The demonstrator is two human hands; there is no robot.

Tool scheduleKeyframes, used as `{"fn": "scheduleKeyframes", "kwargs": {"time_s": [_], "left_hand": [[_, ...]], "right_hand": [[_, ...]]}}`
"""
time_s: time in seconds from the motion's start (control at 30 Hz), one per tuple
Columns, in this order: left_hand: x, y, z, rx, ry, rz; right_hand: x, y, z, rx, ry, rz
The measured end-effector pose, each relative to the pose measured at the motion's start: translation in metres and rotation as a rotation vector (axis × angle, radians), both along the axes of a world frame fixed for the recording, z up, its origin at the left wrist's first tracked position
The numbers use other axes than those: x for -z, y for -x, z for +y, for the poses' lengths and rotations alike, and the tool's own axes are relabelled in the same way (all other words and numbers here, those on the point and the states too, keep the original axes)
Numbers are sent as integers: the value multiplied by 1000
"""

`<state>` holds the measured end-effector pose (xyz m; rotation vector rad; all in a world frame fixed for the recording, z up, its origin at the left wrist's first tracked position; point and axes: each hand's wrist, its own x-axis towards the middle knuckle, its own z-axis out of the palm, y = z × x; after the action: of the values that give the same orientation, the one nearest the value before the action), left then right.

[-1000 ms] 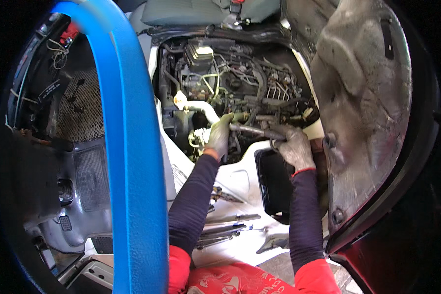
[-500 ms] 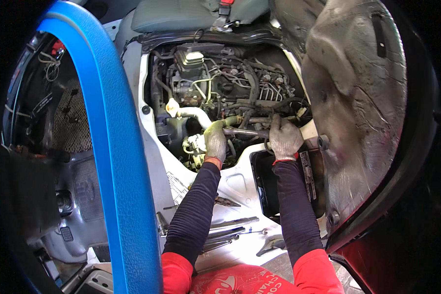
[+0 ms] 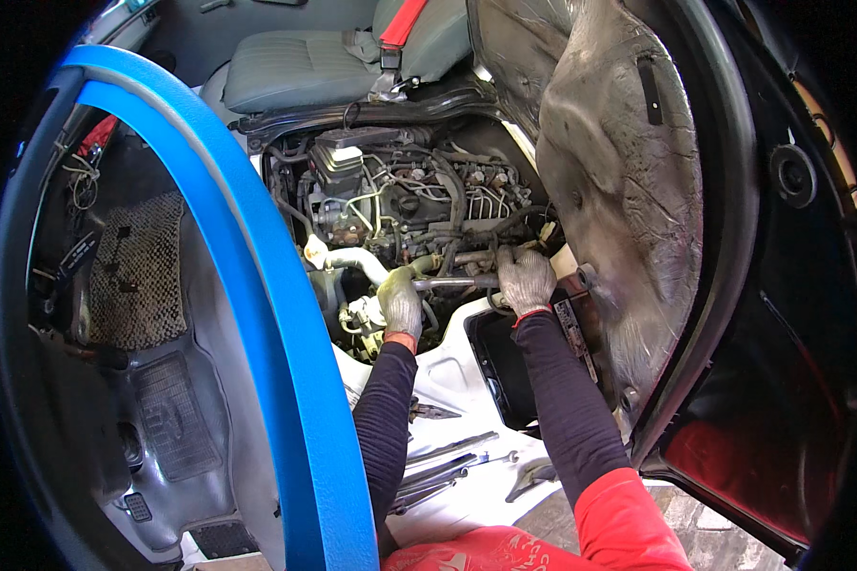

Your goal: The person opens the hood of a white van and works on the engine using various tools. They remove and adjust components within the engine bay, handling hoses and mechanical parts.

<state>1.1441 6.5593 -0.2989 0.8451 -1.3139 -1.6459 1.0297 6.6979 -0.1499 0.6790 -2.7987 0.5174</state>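
My left hand (image 3: 399, 303), in a pale knitted glove, is closed round the left end of a long metal bar tool (image 3: 452, 283) low in the engine bay, beside a silver-wrapped hose (image 3: 360, 260). My right hand (image 3: 527, 283), gloved likewise, grips the bar’s right end at the bay’s right edge. The bar lies roughly level between them, in front of the engine (image 3: 419, 202); what its left end meets is hidden by my left hand.
An upraised padded cover (image 3: 628, 209) borders the bay at right, a blue curved trim (image 3: 314, 419) at left. A grey seat (image 3: 305, 71) with red belt stands behind. Loose wrenches (image 3: 448, 466) and pliers (image 3: 428, 411) lie on the white panel (image 3: 486, 490) between my forearms.
My right hand has shifted slightly toward the engine, turning the bar more level; my left hand keeps its grip. The view has shifted, showing more of the seat above.
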Motion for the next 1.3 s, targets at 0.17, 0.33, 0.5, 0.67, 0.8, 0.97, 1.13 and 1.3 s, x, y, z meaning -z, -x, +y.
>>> {"fn": "scheduleKeyframes", "kwargs": {"time_s": [0.17, 0.33, 0.5, 0.67, 0.8, 0.97, 1.13, 1.3], "left_hand": [[-31, -15, 16, -5, -131, 31], [-51, -30, 28, -82, -120, -42], [-16, -15, -7, 95, -195, -115], [-25, -20, 4, 288, -601, 319], [-53, -47, 16, 395, -324, 116], [-55, -58, 4, 426, -476, 144], [-41, -68, -1, 499, -342, 123], [-34, -77, -10, 621, -2, -348]], "right_hand": [[14, 19, -6, 18, -32, -216], [25, 32, -37, 46, 82, -521], [-26, -68, -14, 73, 266, -87], [12, -118, 26, -498, 561, 253], [34, -27, 17, -71, 1050, -640], [-1, -122, 32, -309, 539, -19], [-6, -105, 24, -41, 938, -370], [2, -24, 42, 53, 680, -694]]}}
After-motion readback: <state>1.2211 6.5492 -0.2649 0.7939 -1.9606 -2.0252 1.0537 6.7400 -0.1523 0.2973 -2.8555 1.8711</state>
